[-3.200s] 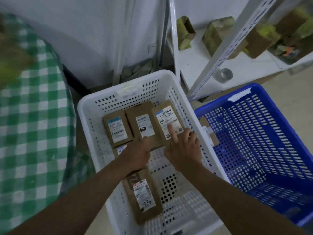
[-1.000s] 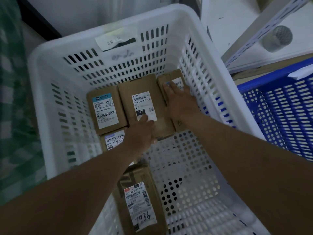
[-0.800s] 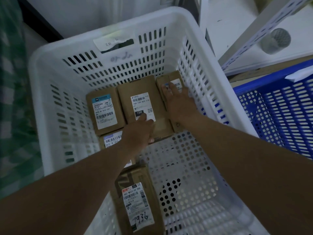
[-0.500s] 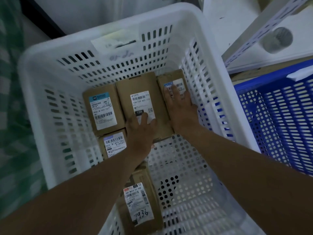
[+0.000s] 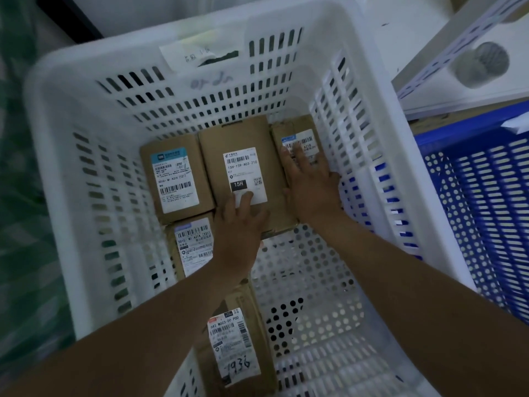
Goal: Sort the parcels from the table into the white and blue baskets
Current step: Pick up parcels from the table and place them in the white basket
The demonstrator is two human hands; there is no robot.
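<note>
While both arms reach down into the white basket, the left hand lies flat and open, fingers on the lower part of the middle parcel, gripping nothing. Beside it, the right hand is spread open, palm down on the right parcel, which sits against the basket's right wall. Left of the middle parcel lies a third parcel, touching it; a fourth parcel lies just nearer than that. A fifth parcel, marked 1936, rests toward the basket's near wall. Right of the white basket stands the blue basket, its contents out of view.
</note>
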